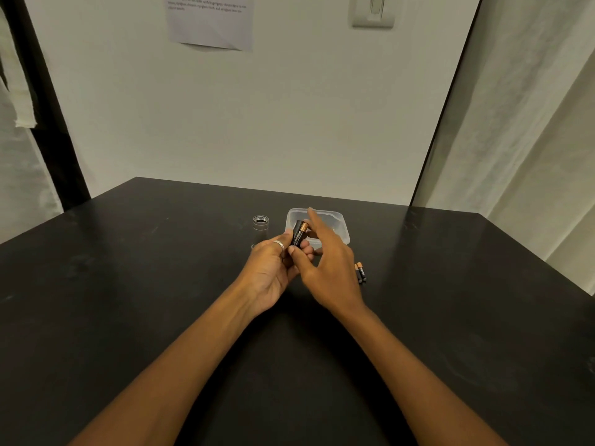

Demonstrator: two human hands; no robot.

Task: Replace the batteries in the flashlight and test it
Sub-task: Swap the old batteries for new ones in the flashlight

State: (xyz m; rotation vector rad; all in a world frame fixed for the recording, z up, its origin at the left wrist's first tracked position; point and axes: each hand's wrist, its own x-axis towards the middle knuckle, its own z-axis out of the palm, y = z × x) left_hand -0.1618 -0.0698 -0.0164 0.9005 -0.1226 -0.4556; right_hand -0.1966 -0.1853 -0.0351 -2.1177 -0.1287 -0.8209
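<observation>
A black-and-copper battery bundle [298, 235] stands upright in my left hand [273, 268], gripped between its thumb and fingers. My right hand [325, 262] touches the bundle from the right, thumb low on it and forefinger stretched out past its top. The black flashlight body [260, 230] stands on end on the table just left of my hands, its threaded open end up. Two loose batteries [360, 272] lie side by side on the table to the right of my right hand.
A clear plastic container [338, 225] sits on the black table [161, 284] right behind my hands; my fingers hide most of its inside. A white wall rises beyond the table's far edge, and curtains hang at both sides.
</observation>
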